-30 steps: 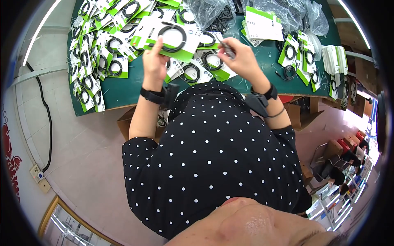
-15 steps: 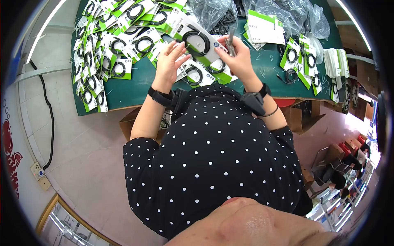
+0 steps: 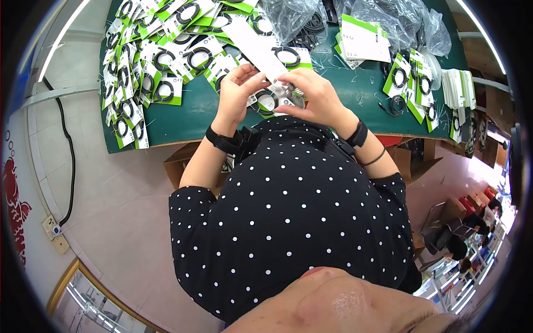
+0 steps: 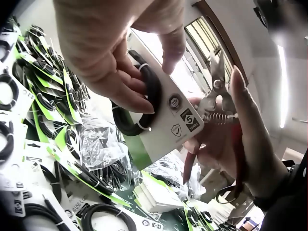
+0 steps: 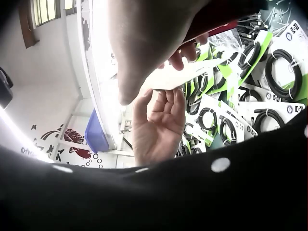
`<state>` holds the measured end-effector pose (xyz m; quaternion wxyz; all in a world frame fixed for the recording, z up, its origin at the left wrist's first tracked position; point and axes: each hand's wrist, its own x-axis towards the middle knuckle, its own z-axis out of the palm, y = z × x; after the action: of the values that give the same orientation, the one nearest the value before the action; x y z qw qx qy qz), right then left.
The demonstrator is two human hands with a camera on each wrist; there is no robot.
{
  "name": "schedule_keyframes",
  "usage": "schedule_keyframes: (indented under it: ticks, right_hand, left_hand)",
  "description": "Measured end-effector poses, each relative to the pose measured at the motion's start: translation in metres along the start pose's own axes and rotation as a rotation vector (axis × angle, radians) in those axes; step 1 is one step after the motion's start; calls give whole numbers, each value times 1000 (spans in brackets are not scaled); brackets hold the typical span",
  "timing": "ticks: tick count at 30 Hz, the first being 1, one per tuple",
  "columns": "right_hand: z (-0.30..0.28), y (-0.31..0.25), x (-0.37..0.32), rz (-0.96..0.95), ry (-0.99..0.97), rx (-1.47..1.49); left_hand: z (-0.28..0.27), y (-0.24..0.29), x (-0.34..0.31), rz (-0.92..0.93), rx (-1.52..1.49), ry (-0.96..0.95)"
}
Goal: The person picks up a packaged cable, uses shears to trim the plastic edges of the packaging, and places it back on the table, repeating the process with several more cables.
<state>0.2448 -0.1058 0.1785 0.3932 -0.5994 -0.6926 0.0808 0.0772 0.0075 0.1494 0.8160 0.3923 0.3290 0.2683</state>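
Note:
A white and green card [image 4: 166, 122] with a coiled black cable [image 4: 153, 91] is held up between the hands. My left hand [image 3: 235, 95] has its fingertips on the coil and its thumb at the card's edge. My right hand [image 3: 317, 99] holds the card's lower corner with its fingers, and also holds red-handled cutters [image 4: 217, 94], whose blades point upward beside the card. In the right wrist view the left hand [image 5: 160, 125] is palm up under the card [image 5: 180, 76].
Many carded cables [image 3: 166, 61] cover the green table's [image 3: 183, 119] left side. Clear plastic bags [image 3: 383, 22] lie at the back. To the right are a stack of cards [image 3: 363, 41], several carded cables [image 3: 397, 77] and white cards standing together [image 3: 456, 89].
The card has tilted from flat to steep, its cable side turning away from the head view. My right hand has moved from beside the card to its lower corner, cutters still in it.

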Motion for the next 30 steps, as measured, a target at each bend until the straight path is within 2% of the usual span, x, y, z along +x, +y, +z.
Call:
schedule_keyframes:
  ticks: [2,5,9,13,19,22,30]
  right_hand:
    - [-3,1,1,49,-3,49]
    - [-6,5,1,250,-98,-171]
    - [-12,2,5,221,-158,-341]
    - [-13,1,6,200,-137,-393]
    - [-14,0,6,206,-131,-405]
    - [-14,0,5,204,-127,-409]
    - [-16,-4,9,131,-69,-428]
  left_hand:
    - [1,2,-3,59,76,1]
    - [5,2,-8,97,167,-30]
    - [12,2,-10,145,206,-56]
    - [15,3,-10,164,219,-75]
    - [18,2,-9,163,214,-59]
    - [21,5,-10,139,115,-44]
    - [23,3,-12,169,202,-59]
